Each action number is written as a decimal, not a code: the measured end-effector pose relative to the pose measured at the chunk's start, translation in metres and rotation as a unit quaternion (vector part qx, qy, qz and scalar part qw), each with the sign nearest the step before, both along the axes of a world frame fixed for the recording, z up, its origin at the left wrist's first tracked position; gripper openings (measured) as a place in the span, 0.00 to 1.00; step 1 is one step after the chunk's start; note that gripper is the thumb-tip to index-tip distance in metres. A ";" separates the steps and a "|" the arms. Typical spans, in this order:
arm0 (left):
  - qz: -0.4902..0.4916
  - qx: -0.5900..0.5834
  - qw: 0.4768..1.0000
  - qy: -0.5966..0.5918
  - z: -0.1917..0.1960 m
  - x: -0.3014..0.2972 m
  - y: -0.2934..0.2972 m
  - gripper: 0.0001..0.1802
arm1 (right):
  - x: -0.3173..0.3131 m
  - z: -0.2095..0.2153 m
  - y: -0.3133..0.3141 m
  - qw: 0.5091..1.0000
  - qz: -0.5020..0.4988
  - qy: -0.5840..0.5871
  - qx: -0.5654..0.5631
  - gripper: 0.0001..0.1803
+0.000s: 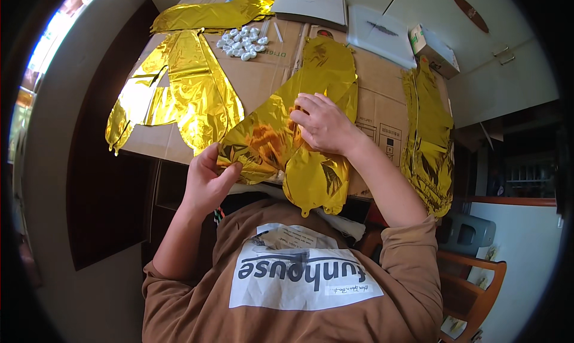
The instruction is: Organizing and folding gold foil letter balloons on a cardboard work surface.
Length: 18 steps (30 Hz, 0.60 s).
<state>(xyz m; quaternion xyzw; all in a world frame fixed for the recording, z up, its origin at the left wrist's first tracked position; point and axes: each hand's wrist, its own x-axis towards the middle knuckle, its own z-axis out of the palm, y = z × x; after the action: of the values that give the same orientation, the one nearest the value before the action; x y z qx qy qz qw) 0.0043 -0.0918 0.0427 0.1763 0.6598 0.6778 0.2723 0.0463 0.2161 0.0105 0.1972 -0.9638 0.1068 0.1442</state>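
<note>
A flat, uninflated gold foil balloon (326, 68) lies in front of me over the near edge of the cardboard. My left hand (209, 177) pinches its left corner between thumb and fingers. Higher up on the same balloon is my right hand (323, 123), its fingers curled down onto the foil near a seam; the fingertips are partly hidden. Toward my body hangs the balloon's rounded lower end (312, 181), with small tabs on its rim. On the left another flat gold foil balloon (200, 98) is spread out, with an opening in its middle.
Cardboard (379, 86) covers the table. At the back lie a folded gold foil balloon (203, 15), a pile of small white pieces (242, 43), a white box (311, 7) and a pale tray (379, 35). More gold foil (427, 140) drapes over the right edge, near a small carton (433, 51). A wooden chair (478, 292) stands lower right.
</note>
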 end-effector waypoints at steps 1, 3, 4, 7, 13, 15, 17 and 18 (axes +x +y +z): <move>0.005 0.002 1.000 -0.005 0.000 0.000 0.000 0.14 | 0.004 0.002 -0.002 1.000 -0.007 0.002 0.000 0.17; 0.003 -0.018 1.000 -0.016 -0.001 0.000 0.000 0.13 | 0.014 0.006 -0.005 0.999 -0.033 0.001 -0.015 0.19; 0.003 -0.028 0.999 -0.022 -0.001 0.001 -0.001 0.13 | 0.022 0.008 -0.008 0.998 -0.053 -0.002 -0.030 0.20; -0.006 -0.044 0.999 -0.024 -0.008 -0.001 -0.006 0.13 | 0.050 0.014 -0.016 0.994 -0.100 -0.029 -0.031 0.24; -0.059 0.034 0.998 -0.003 -0.008 -0.001 -0.002 0.21 | 0.073 -0.002 -0.026 0.990 -0.120 -0.069 -0.039 0.29; -0.086 0.039 0.995 0.026 -0.004 0.001 0.000 0.23 | 0.072 -0.002 -0.028 0.989 -0.125 -0.065 -0.045 0.29; -0.089 0.023 0.992 0.083 0.001 0.005 0.009 0.16 | 0.071 -0.003 -0.027 0.989 -0.124 -0.056 -0.056 0.28; -0.089 0.014 0.990 0.112 0.004 0.007 0.014 0.13 | 0.071 -0.002 -0.027 0.989 -0.123 -0.055 -0.059 0.28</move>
<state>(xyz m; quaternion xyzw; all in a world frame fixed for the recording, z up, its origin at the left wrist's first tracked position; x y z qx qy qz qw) 0.0116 -0.0783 0.0463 0.3128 0.6583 0.6361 0.2535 0.1171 0.1893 0.0081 0.0616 -0.9792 0.1561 0.1142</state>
